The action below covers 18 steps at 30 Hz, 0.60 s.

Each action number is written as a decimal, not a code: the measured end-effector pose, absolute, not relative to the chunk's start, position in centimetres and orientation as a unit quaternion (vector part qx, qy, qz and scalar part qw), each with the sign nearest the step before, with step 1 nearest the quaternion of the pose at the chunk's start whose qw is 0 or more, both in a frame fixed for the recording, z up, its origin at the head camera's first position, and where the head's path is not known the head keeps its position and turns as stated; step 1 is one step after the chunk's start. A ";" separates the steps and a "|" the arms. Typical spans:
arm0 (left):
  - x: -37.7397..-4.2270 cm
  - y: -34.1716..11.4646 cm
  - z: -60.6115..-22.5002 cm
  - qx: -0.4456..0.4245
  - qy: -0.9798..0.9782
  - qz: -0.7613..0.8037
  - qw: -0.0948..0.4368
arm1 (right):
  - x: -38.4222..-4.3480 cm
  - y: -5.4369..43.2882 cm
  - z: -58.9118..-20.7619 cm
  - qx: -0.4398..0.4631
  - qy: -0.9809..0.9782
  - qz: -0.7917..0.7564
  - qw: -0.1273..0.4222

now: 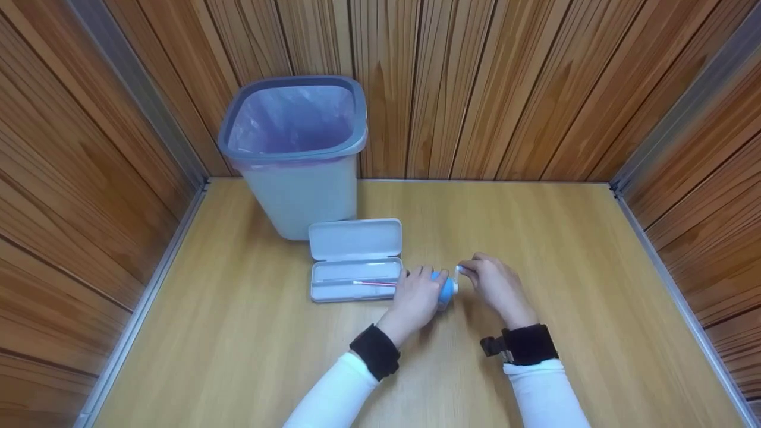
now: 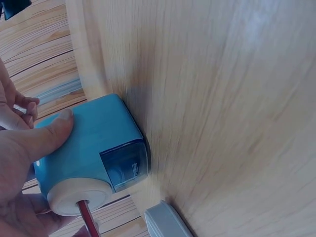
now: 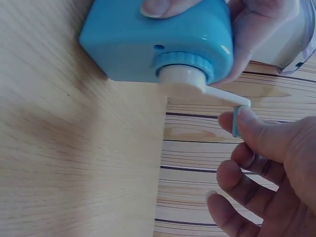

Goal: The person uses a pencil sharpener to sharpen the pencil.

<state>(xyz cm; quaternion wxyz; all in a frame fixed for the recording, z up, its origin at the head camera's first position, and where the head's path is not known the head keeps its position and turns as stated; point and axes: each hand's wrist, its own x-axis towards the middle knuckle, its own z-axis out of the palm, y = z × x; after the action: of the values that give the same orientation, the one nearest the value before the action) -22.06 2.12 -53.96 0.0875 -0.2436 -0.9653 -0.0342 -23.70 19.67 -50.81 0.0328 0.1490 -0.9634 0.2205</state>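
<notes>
A blue crank pencil sharpener (image 2: 89, 133) stands on the table, its clear shavings drawer low on one side. My left hand (image 1: 416, 297) grips its body from above, thumb across the near side. Out of the sharpener's white collar sticks a red pencil (image 2: 88, 217), which points left over the pencil case in the head view. With thumb and index finger my right hand (image 3: 276, 163) pinches the blue knob (image 3: 237, 121) at the end of the white crank arm (image 3: 222, 95). The other fingers of that hand are loosely bent and off the knob.
An open light grey pencil case (image 1: 355, 238) lies left of the sharpener, lid tipped back. Behind it stands a lined waste bin (image 1: 303, 196) with a grey rim. Wood-panelled walls (image 1: 452, 89) bound the table (image 1: 238, 356) at the back and both sides.
</notes>
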 end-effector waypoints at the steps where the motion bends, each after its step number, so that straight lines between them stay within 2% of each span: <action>1: -22.1 2.1 -54.0 -0.244 -0.965 -0.035 0.088 | -23.8 19.6 -50.9 0.145 -0.965 0.217 0.032; 13: -22.2 2.1 -53.6 -0.236 -0.970 -0.039 0.041 | -25.3 19.1 -52.4 0.108 -0.971 0.214 0.009; 18: -22.2 2.1 -53.5 -0.238 -0.969 -0.040 0.042 | -25.8 19.0 -53.4 0.089 -0.972 0.215 -0.028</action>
<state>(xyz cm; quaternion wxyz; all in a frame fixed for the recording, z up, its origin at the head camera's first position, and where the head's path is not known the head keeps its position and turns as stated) -22.22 2.09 -53.52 0.0422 -0.2384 -0.9694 -0.0402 -25.77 19.03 -53.36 -0.0283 0.0885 -0.9722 0.2151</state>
